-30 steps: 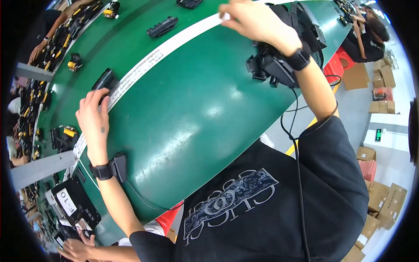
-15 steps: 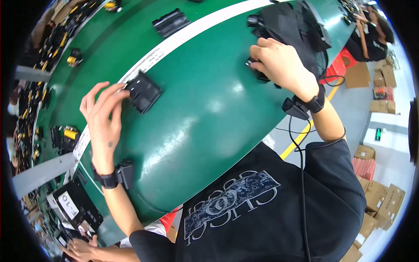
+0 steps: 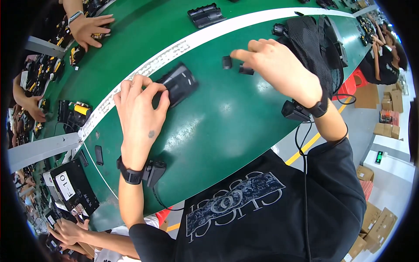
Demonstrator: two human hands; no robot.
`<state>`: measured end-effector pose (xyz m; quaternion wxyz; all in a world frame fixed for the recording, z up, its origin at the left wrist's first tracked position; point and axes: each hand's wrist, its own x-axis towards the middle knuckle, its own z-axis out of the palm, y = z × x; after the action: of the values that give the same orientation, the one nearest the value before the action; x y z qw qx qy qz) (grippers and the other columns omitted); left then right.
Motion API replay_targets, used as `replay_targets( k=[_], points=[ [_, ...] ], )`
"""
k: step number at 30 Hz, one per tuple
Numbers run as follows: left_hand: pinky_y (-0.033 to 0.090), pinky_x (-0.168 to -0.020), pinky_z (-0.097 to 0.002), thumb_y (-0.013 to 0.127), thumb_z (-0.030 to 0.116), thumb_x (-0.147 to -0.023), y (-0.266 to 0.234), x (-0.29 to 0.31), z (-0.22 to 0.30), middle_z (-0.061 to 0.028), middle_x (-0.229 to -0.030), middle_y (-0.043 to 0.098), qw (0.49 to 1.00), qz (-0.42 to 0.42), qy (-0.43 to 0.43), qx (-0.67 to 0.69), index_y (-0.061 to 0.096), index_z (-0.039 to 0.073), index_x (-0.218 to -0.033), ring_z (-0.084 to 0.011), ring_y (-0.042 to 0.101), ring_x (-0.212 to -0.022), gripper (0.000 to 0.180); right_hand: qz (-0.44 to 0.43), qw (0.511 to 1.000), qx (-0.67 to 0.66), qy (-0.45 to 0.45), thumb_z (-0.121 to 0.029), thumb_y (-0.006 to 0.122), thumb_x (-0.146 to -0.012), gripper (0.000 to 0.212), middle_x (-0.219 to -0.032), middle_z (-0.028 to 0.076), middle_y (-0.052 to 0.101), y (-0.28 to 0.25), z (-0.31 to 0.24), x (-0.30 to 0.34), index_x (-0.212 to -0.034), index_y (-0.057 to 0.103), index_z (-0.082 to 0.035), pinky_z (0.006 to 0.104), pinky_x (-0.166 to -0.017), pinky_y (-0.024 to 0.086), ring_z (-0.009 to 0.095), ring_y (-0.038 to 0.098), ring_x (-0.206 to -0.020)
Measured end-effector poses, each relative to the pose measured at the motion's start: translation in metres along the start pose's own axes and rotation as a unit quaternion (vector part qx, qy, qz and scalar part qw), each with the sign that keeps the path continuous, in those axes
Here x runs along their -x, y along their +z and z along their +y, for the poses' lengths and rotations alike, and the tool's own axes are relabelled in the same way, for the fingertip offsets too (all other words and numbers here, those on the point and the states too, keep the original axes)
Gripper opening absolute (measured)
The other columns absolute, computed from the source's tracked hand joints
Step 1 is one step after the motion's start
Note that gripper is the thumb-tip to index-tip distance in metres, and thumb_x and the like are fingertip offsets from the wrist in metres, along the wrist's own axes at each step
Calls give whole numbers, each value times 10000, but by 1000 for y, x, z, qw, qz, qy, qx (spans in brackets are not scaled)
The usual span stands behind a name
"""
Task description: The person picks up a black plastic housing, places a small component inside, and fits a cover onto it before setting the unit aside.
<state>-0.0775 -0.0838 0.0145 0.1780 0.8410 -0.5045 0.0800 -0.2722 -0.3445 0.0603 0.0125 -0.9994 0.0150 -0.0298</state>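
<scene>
My left hand [image 3: 142, 105] has its thumb and fingers pinched on the near-left edge of a black plastic housing [image 3: 182, 83], a flat rectangular part blurred by motion. It is tilted over the green table [image 3: 209, 131]. To the right, my right hand [image 3: 279, 65] holds nothing that I can see; its index finger is stretched out and the other fingers are partly bent. Close to its fingertips lie two small black pieces [image 3: 227, 62] on the table, one of them partly under the hand. A black mesh bag [image 3: 305, 48] lies just beyond my right hand.
A white strip [image 3: 152, 61] crosses the table. Beyond it lie a black open case [image 3: 206, 15] and black-yellow parts [image 3: 78, 109]. A co-worker's hand [image 3: 89, 30] reaches in at the far left. A black box [image 3: 72, 187] stands at the left. Cables hang from my wrists.
My left hand has moved right, carrying the black housing, which has turned. My right hand has let go of a small black piece and its index finger has straightened. A co-worker's hand has come in.
</scene>
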Motion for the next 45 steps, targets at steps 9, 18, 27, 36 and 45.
replay_targets(
  k=[9,18,27,36,45],
  points=[
    [461,-940,-410,814,105,-849,2,1,6,-7,-1191,643,987,-33,56,147,771,88,-992,-256,577,-1059,151,-18,993,-42,-112,-105,687,-937,171,-940,120,593,25,-21,-11,-1081,650,-20,425,-826,559,338,669,-940],
    [463,-905,-397,828,125,-842,-3,5,5,3,-1176,637,988,-43,81,123,754,93,-964,-242,580,-1004,146,-35,987,-123,-99,-23,647,-902,252,-1000,130,550,9,-21,-11,-1151,633,-58,410,-806,537,313,648,-911],
    [446,-842,-388,824,140,-858,3,10,-3,-2,-1104,613,987,-4,79,142,748,88,-954,-226,565,-958,133,-21,981,-172,-93,-8,699,-900,215,-1108,143,546,31,-26,-34,-1106,666,-63,409,-789,536,325,658,-950],
    [418,-897,-392,796,141,-892,19,16,-7,11,-971,631,988,27,89,125,752,104,-945,-223,566,-952,78,61,980,-172,-74,-107,765,-928,180,-1011,86,592,13,-37,-37,-1051,647,-48,400,-740,556,286,664,-902],
    [409,-915,-396,786,146,-901,22,15,-9,10,-929,633,987,37,86,133,755,116,-962,-219,566,-930,74,91,972,-91,-195,-151,792,-860,238,-918,71,524,37,-64,-73,-925,579,-66,390,-709,549,261,612,-823]
  ],
)
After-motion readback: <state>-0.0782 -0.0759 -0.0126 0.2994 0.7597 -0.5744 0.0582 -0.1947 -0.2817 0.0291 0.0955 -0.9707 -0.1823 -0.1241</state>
